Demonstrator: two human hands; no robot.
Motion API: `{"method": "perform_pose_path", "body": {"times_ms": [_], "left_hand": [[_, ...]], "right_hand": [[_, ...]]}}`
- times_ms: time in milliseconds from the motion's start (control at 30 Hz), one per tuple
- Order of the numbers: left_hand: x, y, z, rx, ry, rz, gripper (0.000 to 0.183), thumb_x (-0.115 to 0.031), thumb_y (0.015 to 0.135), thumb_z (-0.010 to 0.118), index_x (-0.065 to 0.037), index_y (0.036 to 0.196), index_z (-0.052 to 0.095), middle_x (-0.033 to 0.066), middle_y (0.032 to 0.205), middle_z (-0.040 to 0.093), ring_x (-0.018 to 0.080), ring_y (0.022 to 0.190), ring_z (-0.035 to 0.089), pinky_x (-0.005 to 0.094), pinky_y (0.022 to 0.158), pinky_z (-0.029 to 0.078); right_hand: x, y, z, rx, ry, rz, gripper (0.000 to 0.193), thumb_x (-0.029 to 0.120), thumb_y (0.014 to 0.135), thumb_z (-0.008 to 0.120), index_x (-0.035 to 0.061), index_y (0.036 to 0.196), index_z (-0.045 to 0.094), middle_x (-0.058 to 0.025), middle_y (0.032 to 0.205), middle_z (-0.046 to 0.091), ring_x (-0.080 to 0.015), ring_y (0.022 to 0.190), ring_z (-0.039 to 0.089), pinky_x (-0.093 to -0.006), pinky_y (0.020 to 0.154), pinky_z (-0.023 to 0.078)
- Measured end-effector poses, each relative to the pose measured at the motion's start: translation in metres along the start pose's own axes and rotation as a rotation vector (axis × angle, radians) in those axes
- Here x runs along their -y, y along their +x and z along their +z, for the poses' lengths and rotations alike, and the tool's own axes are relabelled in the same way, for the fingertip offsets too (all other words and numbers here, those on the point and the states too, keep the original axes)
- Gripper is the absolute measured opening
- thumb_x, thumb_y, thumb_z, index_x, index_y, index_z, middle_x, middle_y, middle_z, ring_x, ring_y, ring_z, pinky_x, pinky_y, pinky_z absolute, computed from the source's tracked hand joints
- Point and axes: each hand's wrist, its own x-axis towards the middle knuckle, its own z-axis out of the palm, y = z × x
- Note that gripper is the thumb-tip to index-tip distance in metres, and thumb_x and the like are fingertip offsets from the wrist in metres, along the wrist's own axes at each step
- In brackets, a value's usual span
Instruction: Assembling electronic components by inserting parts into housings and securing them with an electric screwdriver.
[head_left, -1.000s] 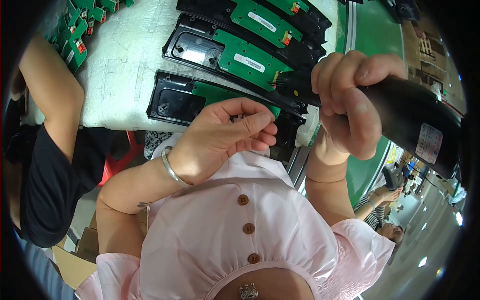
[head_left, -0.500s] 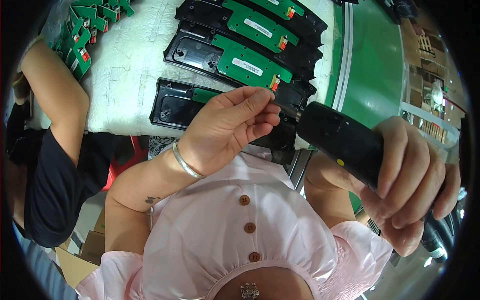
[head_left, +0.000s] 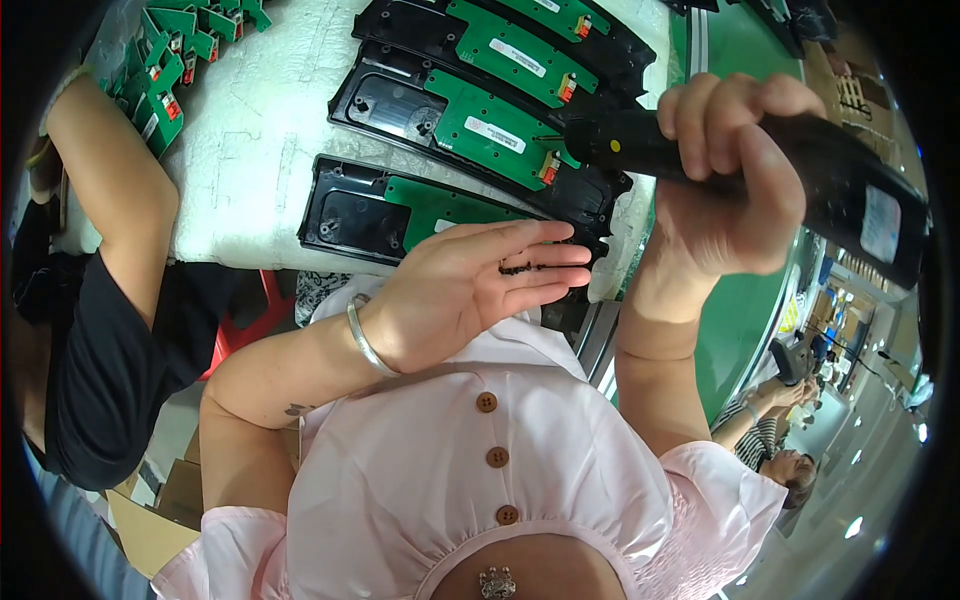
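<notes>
My left hand (head_left: 470, 280) lies palm up with its fingers stretched out. A few small black screws (head_left: 520, 269) rest across those fingers. In my right hand (head_left: 735, 180) is a black electric screwdriver (head_left: 625, 145), with my fingers wrapped round its body. Its bit points left over a green circuit board (head_left: 490, 135) set in a black plastic housing (head_left: 385, 105); whether the tip touches a screw I cannot make out. Just beyond my left hand, a nearer black housing (head_left: 345, 215) holds another green board (head_left: 425, 212), partly hidden by that hand.
More black housings with green boards (head_left: 515, 55) lie in a row farther back on the white padded surface (head_left: 250, 130). Loose green boards (head_left: 165, 85) are heaped at far left, beside another person's arm (head_left: 120, 180). A green surface (head_left: 735, 310) runs along the right.
My right hand has lifted the screwdriver up and away from me, bringing its bit over the second board. My left fingers have gone from a pinch to flat, showing the screws.
</notes>
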Motion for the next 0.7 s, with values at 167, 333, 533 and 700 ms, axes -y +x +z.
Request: {"method": "perform_pose_path", "body": {"times_ms": [167,333,533,700], "left_hand": [[-0.006,-0.003,-0.005,0.060,0.156,-0.017,0.037,-0.016,0.091,0.037,0.009,0.119,0.038,0.0232,0.103,0.056,0.0301,0.096,0.057,0.0329,0.084,0.047],[-0.007,-0.007,0.003,0.012,0.230,-0.027,0.032,-0.020,0.092,0.039,0.007,0.109,0.046,0.0215,0.096,0.058,0.0281,0.091,0.060,0.0324,0.079,0.050],[-0.019,-0.011,0.002,0.025,0.367,-0.035,0.032,-0.025,0.092,0.043,0.003,0.099,0.053,0.0132,0.084,0.059,0.0168,0.078,0.060,0.0238,0.068,0.049],[-0.014,-0.006,0.001,-0.048,0.461,0.131,0.027,-0.020,0.090,0.047,0.003,0.101,0.056,0.0046,0.080,0.058,0.0073,0.071,0.053,0.0179,0.065,0.043]], "right_hand": [[-0.006,0.000,0.000,-0.046,-0.003,0.056,0.024,0.008,0.070,0.041,0.0049,0.092,0.049,-0.0008,0.057,0.034,-0.0117,0.049,0.032,-0.0289,0.055,0.031],[-0.011,0.006,0.004,-0.003,-0.033,0.064,0.019,0.007,0.070,0.041,0.0043,0.088,0.046,-0.0020,0.057,0.035,-0.0119,0.049,0.033,-0.0292,0.055,0.032],[-0.015,0.010,0.012,0.075,-0.077,0.051,0.017,0.007,0.069,0.042,0.0039,0.086,0.044,-0.0027,0.056,0.036,-0.0118,0.047,0.034,-0.0300,0.054,0.033],[-0.006,0.011,0.009,0.048,-0.090,0.063,0.021,0.009,0.069,0.043,0.0042,0.089,0.046,-0.0018,0.057,0.037,-0.0116,0.047,0.034,-0.0290,0.054,0.033]]}}
